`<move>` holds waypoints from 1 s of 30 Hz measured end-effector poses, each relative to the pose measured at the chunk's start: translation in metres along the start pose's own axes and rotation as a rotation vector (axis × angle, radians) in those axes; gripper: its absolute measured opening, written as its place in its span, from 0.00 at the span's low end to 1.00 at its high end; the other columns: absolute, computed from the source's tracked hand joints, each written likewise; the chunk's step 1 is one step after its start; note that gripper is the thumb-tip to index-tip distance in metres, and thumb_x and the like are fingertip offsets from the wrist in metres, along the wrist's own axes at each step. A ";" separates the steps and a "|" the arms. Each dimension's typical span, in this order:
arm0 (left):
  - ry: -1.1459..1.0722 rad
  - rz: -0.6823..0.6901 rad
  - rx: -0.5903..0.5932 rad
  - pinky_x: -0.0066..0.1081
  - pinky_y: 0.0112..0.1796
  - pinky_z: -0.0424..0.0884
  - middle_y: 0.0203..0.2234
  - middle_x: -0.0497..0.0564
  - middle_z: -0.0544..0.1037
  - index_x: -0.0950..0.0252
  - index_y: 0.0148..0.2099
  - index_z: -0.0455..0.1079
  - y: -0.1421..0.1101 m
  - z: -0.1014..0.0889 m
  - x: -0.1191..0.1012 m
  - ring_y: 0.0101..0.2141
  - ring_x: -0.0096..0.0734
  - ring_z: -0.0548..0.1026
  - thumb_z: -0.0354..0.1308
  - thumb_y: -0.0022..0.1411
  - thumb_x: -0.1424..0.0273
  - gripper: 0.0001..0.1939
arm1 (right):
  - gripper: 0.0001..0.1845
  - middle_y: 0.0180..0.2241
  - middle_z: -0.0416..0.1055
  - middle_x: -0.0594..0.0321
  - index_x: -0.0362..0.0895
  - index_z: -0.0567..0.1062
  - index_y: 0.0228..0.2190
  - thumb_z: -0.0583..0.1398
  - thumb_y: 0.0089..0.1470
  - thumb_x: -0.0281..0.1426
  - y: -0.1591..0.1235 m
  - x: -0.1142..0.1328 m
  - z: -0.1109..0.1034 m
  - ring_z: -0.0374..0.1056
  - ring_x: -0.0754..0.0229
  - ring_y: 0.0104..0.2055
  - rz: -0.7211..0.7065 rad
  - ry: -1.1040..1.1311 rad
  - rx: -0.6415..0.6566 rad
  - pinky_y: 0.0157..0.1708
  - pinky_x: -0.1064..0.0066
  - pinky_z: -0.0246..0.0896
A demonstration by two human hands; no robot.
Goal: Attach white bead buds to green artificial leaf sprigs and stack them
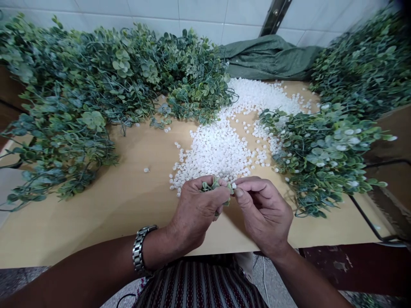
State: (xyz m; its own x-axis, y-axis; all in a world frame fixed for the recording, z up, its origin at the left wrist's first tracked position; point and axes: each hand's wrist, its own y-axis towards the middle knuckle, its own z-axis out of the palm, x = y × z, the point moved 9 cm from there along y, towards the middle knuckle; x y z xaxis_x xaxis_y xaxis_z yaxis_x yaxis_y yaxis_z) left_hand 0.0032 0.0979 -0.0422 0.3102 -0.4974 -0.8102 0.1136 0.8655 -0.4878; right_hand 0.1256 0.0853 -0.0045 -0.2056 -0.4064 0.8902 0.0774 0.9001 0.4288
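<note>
My left hand is closed round a small artificial leaf sprig, whose green leaves poke out between the fingers. Thumb and forefinger of my right hand pinch a tiny white bead right at the sprig's tip. Whether the bead sits on the tip or only touches it, I cannot tell. Just beyond both hands spreads a heap of white beads. To the right lies a bunch of artificial foliage with white beads on some of its tips.
Piles of green artificial foliage cover the table's back left, and another pile stands at the back right. A dark green cloth lies along the tiled wall. A black metal frame is at the table's right edge.
</note>
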 end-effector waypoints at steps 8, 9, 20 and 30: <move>-0.009 -0.010 -0.003 0.22 0.16 0.48 0.09 0.38 0.60 0.65 0.21 0.66 0.002 -0.001 0.001 0.13 0.16 0.55 0.58 0.41 0.72 0.03 | 0.06 0.31 0.73 0.65 0.46 0.72 0.33 0.59 0.54 0.22 -0.001 0.000 -0.004 0.70 0.65 0.35 0.012 -0.033 -0.041 0.36 0.73 0.68; -0.001 -0.010 0.002 0.22 0.16 0.48 0.09 0.38 0.61 0.64 0.21 0.65 0.002 -0.001 0.001 0.13 0.16 0.55 0.58 0.41 0.72 0.04 | 0.06 0.31 0.73 0.65 0.46 0.72 0.33 0.59 0.54 0.23 -0.001 0.000 -0.004 0.70 0.65 0.35 0.014 -0.036 -0.040 0.35 0.72 0.68; 0.012 0.005 0.003 0.23 0.17 0.49 0.10 0.38 0.60 0.64 0.21 0.65 0.004 -0.002 0.002 0.14 0.16 0.55 0.58 0.42 0.73 0.03 | 0.06 0.32 0.73 0.64 0.46 0.72 0.33 0.59 0.55 0.23 0.000 -0.004 -0.005 0.70 0.64 0.36 0.030 -0.039 -0.030 0.37 0.71 0.67; 0.049 0.003 0.006 0.23 0.17 0.50 0.09 0.38 0.61 0.64 0.21 0.65 0.004 -0.002 0.004 0.13 0.17 0.56 0.57 0.42 0.72 0.03 | 0.06 0.32 0.73 0.63 0.46 0.72 0.33 0.59 0.55 0.24 -0.001 -0.003 -0.003 0.70 0.62 0.36 0.003 -0.081 -0.008 0.36 0.69 0.68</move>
State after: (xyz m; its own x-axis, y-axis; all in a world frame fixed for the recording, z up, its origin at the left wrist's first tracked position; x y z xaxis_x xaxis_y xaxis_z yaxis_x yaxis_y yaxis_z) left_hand 0.0026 0.0992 -0.0477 0.2641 -0.4970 -0.8266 0.1184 0.8673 -0.4836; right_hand 0.1288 0.0851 -0.0072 -0.2836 -0.3890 0.8765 0.0863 0.8999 0.4274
